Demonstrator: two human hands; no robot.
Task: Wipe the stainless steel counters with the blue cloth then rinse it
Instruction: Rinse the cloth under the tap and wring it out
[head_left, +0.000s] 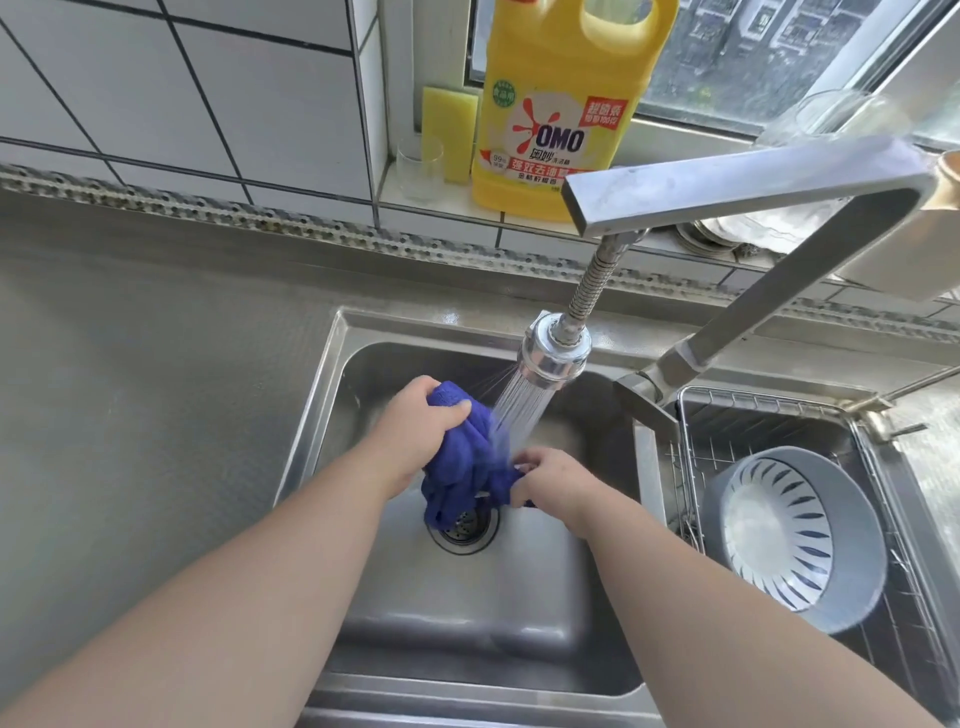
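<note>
Gripping the blue cloth (470, 462) with both hands, we bunch it under the spray head (553, 348). Our left hand (415, 421) clenches its eleven-o'clock end; our right hand (553, 480) pinches the four-o'clock end above the sink (467, 613) drain (464, 525).

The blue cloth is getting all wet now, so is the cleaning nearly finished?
Nearly. The stainless steel counter left of the sink looks bare, though I can't tell whether it was wiped. Right now both hands, the left hand and the right hand, grip the bunched blue cloth under the running silver spray head, over the round drain strainer. Left: finish rinsing.
</note>
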